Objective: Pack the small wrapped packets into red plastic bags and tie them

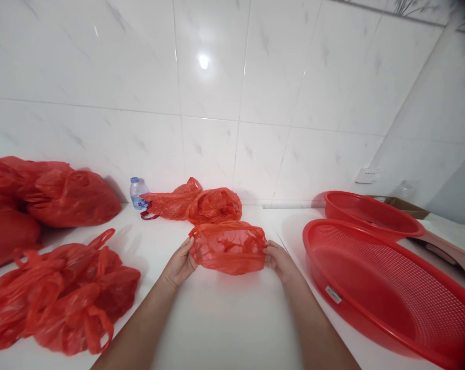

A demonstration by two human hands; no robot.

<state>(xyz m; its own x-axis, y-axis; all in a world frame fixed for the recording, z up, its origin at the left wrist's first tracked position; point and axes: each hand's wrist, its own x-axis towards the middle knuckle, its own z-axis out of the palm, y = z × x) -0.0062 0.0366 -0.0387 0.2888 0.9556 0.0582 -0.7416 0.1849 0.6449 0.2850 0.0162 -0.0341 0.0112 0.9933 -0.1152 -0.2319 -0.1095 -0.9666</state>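
A thin red plastic bag is stretched between my two hands above the white table, its creases partly see-through. My left hand pinches its left edge between thumb and fingers. On the other side, my right hand grips the right edge, with some fingertips hidden behind the plastic. Just beyond it lies a crumpled heap of red bags near the wall. At the left front, a loose pile of red plastic bags with looped handles rests on the table.
Bulging red bags sit at the back left. A small blue-capped bottle stands by the wall. On the right are a large red perforated basket and a red basin, with a cardboard box behind. A tiled wall bounds the table.
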